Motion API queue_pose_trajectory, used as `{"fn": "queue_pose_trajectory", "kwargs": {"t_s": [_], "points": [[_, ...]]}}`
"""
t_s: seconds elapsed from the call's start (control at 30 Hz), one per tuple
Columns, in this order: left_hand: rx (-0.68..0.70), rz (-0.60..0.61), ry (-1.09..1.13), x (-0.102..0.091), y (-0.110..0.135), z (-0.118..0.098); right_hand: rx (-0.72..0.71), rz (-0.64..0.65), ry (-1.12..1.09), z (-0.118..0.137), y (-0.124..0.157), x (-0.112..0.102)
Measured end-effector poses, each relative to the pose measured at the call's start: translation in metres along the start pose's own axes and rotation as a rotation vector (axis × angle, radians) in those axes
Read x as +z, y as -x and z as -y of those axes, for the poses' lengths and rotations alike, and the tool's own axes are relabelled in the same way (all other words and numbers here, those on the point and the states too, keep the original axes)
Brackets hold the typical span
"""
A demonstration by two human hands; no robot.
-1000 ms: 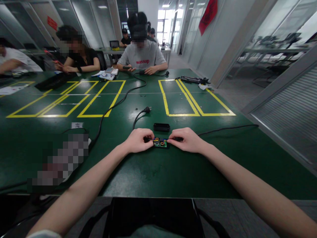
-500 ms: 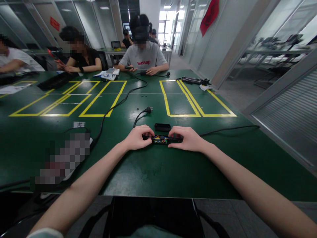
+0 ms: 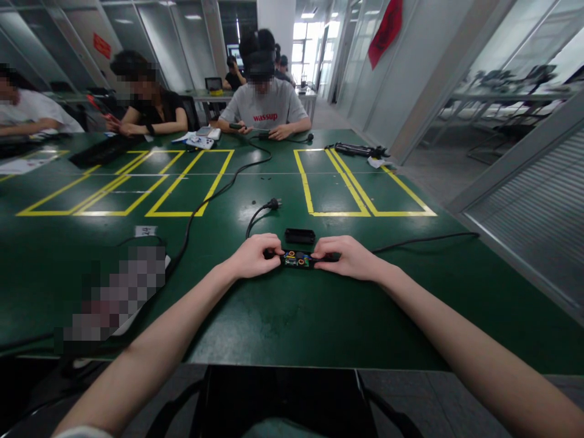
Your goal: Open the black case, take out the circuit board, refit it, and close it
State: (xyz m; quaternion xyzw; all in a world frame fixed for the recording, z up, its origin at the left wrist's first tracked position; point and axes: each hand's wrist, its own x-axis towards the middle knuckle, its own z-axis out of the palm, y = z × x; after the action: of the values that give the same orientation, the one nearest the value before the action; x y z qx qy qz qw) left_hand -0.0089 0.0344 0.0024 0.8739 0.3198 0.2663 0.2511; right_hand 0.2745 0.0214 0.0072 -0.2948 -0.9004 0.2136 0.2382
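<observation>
A small open power adapter (image 3: 297, 260) with a green circuit board and coloured parts lies on the green table (image 3: 283, 316). My left hand (image 3: 253, 256) pinches its left end, where a black cable leaves toward a plug (image 3: 272, 204). My right hand (image 3: 347, 257) is closed on its right end and on the thin black cable (image 3: 424, 239) that runs off to the right. A black cover piece (image 3: 300, 235) lies on the table just beyond the adapter, apart from both hands.
Yellow tape rectangles (image 3: 360, 194) mark the table farther out. A long black cord (image 3: 214, 191) crosses the middle. A power strip lies at the left (image 3: 118, 292). Other people sit at the far side and far left. A dark chair back (image 3: 283, 401) is below me.
Both hands shifted slightly away from me with the adapter and now grip its ends more tightly; the board lies flatter on the table.
</observation>
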Motion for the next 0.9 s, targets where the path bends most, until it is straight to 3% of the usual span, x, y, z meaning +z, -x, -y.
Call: {"fn": "queue_pose_trajectory", "kwargs": {"t_s": [0.33,0.53,0.7,0.83,0.9], "points": [[0.028,-0.02,-0.122,0.003,0.0,0.006,-0.007,-0.033,0.202,-0.012,-0.001,-0.003],[0.09,-0.058,-0.182,-0.001,0.0,0.006,-0.032,-0.063,0.212,-0.009,0.003,-0.004],[0.057,-0.108,-0.286,-0.004,0.0,0.006,0.145,-0.285,0.291,-0.021,-0.001,0.005],[-0.029,0.031,-0.362,0.003,-0.001,0.01,0.258,-0.265,0.269,-0.035,-0.006,0.017],[-0.018,0.034,-0.355,0.006,-0.002,0.012,0.254,-0.269,0.183,-0.037,-0.007,0.02]]}}
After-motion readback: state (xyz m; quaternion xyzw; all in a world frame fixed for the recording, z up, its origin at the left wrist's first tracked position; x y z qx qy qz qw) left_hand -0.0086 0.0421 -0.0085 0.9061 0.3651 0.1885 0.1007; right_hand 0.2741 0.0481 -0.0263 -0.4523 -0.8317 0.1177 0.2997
